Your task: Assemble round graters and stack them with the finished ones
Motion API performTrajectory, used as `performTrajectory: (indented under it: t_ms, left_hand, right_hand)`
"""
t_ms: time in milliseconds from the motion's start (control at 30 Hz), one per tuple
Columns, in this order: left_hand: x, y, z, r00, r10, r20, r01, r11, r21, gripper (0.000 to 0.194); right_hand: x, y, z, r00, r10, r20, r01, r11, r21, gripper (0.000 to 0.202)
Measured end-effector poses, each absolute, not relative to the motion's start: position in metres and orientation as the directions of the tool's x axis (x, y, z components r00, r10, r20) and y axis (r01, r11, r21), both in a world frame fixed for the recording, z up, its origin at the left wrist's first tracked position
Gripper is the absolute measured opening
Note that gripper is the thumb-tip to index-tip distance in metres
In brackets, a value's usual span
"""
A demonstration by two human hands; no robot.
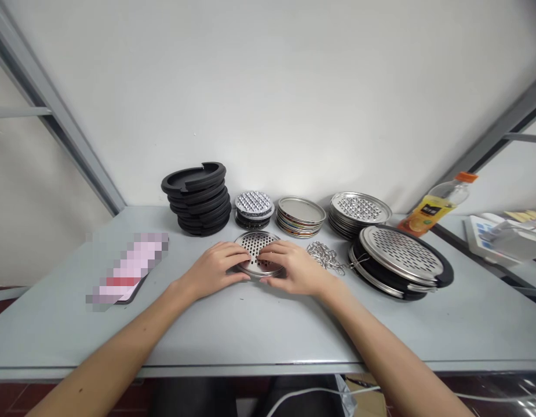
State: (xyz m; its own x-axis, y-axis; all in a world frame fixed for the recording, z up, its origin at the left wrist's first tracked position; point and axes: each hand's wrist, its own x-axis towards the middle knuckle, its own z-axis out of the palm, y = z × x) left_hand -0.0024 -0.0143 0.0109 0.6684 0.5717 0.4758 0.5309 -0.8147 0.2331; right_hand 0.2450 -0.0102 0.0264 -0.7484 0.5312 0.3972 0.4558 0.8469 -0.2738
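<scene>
A round metal disc with slots (pixel 259 238) lies on the grey table in front of me. My left hand (pixel 218 267) holds its left edge, thumb at the near side and fingers over the top. At the right edge, my right hand (pixel 294 266) grips the same disc in a similar way. Behind it stand a stack of small grater discs (pixel 254 204) and a stack of plain round plates (pixel 301 209). A heap of metal wire clips (pixel 324 255) lies just right of my right hand.
Black rings (pixel 202 202) are stacked at the back left, near a blurred phone (pixel 132 266). On the right are grater discs (pixel 358 208), a leaning pile of slotted discs with black rings (pixel 400 255) and a bottle (pixel 437 205). The table's front edge (pixel 250 369) runs below my forearms.
</scene>
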Motion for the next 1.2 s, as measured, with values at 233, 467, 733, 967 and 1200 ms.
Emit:
performTrajectory:
  t_ms: [233, 467, 733, 967, 1200]
  left_hand:
    - [0.0016, -0.0136, 0.0066, 0.612, 0.658, 0.439, 0.620, -0.743, 0.251, 0.034]
    - [-0.0055, -0.0135, 0.0045, 0.552, 0.756, 0.353, 0.692, -0.651, 0.312, 0.063]
    - [-0.0052, -0.0161, 0.0038, 0.508, 0.815, 0.281, 0.746, -0.579, 0.330, 0.062]
    - [-0.0024, -0.0192, 0.0072, 0.616, 0.766, 0.181, 0.687, -0.636, 0.353, 0.066]
    - [-0.0030, -0.0188, 0.0061, 0.617, 0.771, 0.159, 0.697, -0.629, 0.343, 0.068]
  right_hand:
    - [0.2452, -0.0089, 0.0216, -0.730, 0.588, 0.348, 0.507, 0.808, -0.302, 0.041]
    - [0.2430, -0.0080, 0.0218, -0.715, 0.606, 0.349, 0.525, 0.795, -0.305, 0.036]
    - [0.2459, -0.0073, 0.0266, -0.599, 0.720, 0.352, 0.682, 0.688, -0.247, 0.031]
    - [0.2497, -0.0057, 0.0271, -0.448, 0.827, 0.340, 0.828, 0.527, -0.191, 0.033]
    - [0.2487, -0.0047, 0.0253, -0.426, 0.843, 0.329, 0.844, 0.501, -0.189, 0.031]
